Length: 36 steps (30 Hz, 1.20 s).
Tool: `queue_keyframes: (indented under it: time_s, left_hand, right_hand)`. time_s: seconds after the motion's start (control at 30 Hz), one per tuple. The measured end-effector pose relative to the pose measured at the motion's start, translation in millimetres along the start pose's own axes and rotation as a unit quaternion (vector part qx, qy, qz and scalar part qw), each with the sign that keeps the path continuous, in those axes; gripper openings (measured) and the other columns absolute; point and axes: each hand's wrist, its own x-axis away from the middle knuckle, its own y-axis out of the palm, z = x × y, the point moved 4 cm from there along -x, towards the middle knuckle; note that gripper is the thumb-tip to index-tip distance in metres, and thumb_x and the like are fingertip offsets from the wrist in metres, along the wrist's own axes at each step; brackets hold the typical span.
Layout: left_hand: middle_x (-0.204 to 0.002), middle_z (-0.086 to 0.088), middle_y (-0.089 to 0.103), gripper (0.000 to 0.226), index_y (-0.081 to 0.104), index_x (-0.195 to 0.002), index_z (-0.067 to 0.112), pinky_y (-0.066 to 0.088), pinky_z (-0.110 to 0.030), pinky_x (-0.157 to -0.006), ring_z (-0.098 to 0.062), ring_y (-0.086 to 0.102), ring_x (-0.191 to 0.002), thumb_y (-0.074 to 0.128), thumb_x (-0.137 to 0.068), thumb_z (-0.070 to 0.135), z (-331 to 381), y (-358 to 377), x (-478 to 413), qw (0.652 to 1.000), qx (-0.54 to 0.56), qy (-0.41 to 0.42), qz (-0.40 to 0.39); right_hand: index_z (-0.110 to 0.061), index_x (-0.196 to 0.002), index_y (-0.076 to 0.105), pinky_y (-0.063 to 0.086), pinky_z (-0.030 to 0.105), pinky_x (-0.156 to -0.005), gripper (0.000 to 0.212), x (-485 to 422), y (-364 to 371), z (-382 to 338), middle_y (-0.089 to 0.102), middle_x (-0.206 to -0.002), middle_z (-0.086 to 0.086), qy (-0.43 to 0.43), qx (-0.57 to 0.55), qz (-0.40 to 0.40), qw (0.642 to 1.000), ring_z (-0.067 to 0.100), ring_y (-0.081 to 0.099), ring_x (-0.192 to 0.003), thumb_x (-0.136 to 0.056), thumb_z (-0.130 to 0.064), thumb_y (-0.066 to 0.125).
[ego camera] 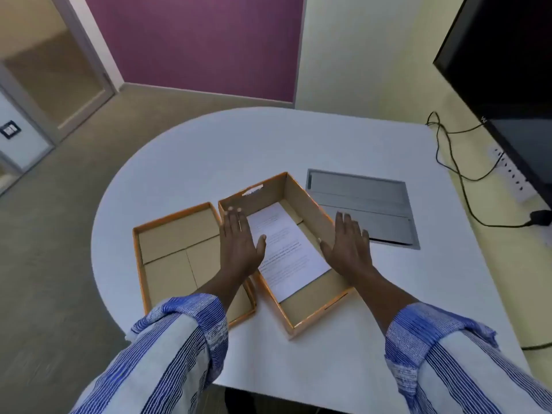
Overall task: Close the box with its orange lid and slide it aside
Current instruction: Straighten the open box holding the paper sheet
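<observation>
An open cardboard box (301,192) with orange edges sits in the middle of the white table, with a printed white sheet of paper (286,249) lying inside it. Its orange-rimmed lid (176,249) lies upside down just left of the box, touching it. My left hand (240,243) hovers flat, fingers spread, over the box's left wall. Over the box's right wall my right hand (348,245) is held flat in the same way. Neither hand holds anything.
A grey metal cable hatch (367,201) is set into the white table (209,150) right of the box. A dark screen (507,70) stands at the far right, with black cables (454,171) and a power strip (513,174) beside the table's right edge.
</observation>
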Motion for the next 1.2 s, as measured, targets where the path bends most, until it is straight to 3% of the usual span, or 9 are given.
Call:
queue_keyframes:
  time_s: [0.17, 0.27, 0.33, 0.43, 0.6, 0.73, 0.93, 1.07, 1.2]
  left_hand:
    - [-0.171, -0.019, 0.0, 0.089, -0.002, -0.162, 0.004, 0.024, -0.048, -0.123, -0.036, 0.003, -0.158, 0.049, -0.101, 0.044, -10.3, 19.8, 17.0, 0.982, 0.129, -0.127, -0.045]
    - [-0.167, -0.024, 0.019, 0.087, -0.008, -0.161, 0.008, 0.045, -0.052, -0.111, -0.042, 0.037, -0.146, 0.05, -0.102, 0.035, -11.2, 27.5, 20.9, 0.955, 0.209, -0.196, -0.079]
    - [-0.136, -0.031, 0.056, 0.084, -0.006, -0.162, 0.01, 0.056, -0.053, -0.095, -0.045, 0.064, -0.113, 0.048, -0.098, 0.022, -13.1, 29.6, 19.6, 0.933, 0.25, -0.237, -0.1]
    - [-0.105, -0.026, 0.067, 0.078, 0.008, -0.161, 0.011, 0.06, -0.054, -0.082, -0.043, 0.069, -0.089, 0.045, -0.092, 0.009, -15.4, 29.5, 14.6, 0.923, 0.281, -0.243, -0.104]
    - [-0.121, -0.019, 0.068, 0.07, 0.017, -0.161, 0.021, 0.06, -0.047, -0.082, -0.037, 0.069, -0.09, 0.043, -0.097, 0.011, -14.0, 27.9, 5.7, 0.932, 0.294, -0.181, -0.113]
    - [-0.141, -0.012, 0.062, 0.067, 0.023, -0.161, 0.028, 0.051, -0.037, -0.091, -0.035, 0.064, -0.114, 0.044, -0.098, 0.015, -6.8, 23.6, -0.2, 0.938, 0.298, -0.1, -0.148]
    - [-0.143, -0.006, 0.061, 0.074, 0.031, -0.156, 0.039, 0.049, -0.046, -0.103, -0.031, 0.059, -0.122, 0.039, -0.083, 0.037, 4.3, 27.0, 5.4, 0.927, 0.297, -0.064, -0.22]
    - [-0.143, -0.006, 0.061, 0.073, 0.03, -0.157, 0.038, 0.049, -0.047, -0.104, -0.031, 0.059, -0.124, 0.041, -0.084, 0.038, 6.1, 36.7, 17.1, 0.919, 0.308, -0.056, -0.239]
    - [-0.146, -0.009, 0.058, 0.062, 0.033, -0.158, 0.027, 0.05, -0.042, -0.102, -0.031, 0.058, -0.128, 0.049, -0.099, 0.039, 3.8, 43.4, 17.1, 0.922, 0.312, -0.05, -0.224]
  right_hand:
    - [-0.006, -0.155, 0.016, 0.041, 0.049, -0.101, 0.083, 8.5, 20.9, 14.8, 0.038, -0.153, 0.018, 0.058, -0.04, -0.066, 0.995, 0.039, 0.047, -0.131, -0.092, -0.045, 0.055]
    - [-0.007, -0.151, 0.023, 0.045, 0.046, -0.094, 0.076, 10.7, 21.7, 19.3, 0.047, -0.143, 0.018, 0.065, -0.029, -0.061, 0.996, 0.038, 0.053, -0.122, -0.092, -0.039, 0.057]
    - [-0.008, -0.147, 0.029, 0.046, 0.046, -0.091, 0.069, 10.9, 21.5, 23.0, 0.053, -0.135, 0.018, 0.069, -0.024, -0.059, 0.996, 0.039, 0.055, -0.118, -0.092, -0.037, 0.057]
    - [-0.01, -0.139, 0.04, 0.048, 0.045, -0.088, 0.057, 10.3, 20.5, 28.8, 0.057, -0.126, 0.016, 0.075, -0.047, -0.056, 0.995, 0.039, 0.059, -0.113, -0.092, -0.037, 0.057]
    - [-0.01, -0.135, 0.047, 0.047, 0.042, -0.088, 0.051, 8.2, 19.4, 42.5, 0.059, -0.129, 0.014, 0.104, -0.087, -0.05, 0.99, 0.036, 0.059, -0.116, -0.095, -0.041, 0.054]
    - [-0.01, -0.133, 0.053, 0.046, 0.04, -0.089, 0.046, 9.2, 19.5, 56.6, 0.062, -0.129, 0.014, 0.138, -0.139, -0.039, 0.98, 0.036, 0.059, -0.115, -0.096, -0.036, 0.053]
    - [-0.008, -0.101, 0.057, 0.038, 0.031, -0.067, 0.019, 21.3, 24.0, 67.3, 0.065, -0.096, 0.013, 0.201, -0.183, -0.008, 0.962, 0.029, 0.058, -0.078, -0.089, -0.022, 0.053]
    - [-0.007, -0.108, 0.055, 0.039, 0.031, -0.067, 0.022, 36.1, 34.0, 71.3, 0.065, -0.1, 0.013, 0.221, -0.176, -0.008, 0.959, 0.028, 0.057, -0.078, -0.089, -0.018, 0.053]
    - [-0.006, -0.124, 0.051, 0.045, 0.034, -0.071, 0.037, 46.6, 38.1, 68.8, 0.063, -0.114, 0.016, 0.228, -0.177, 0.011, 0.957, 0.034, 0.064, -0.095, -0.091, -0.02, 0.057]
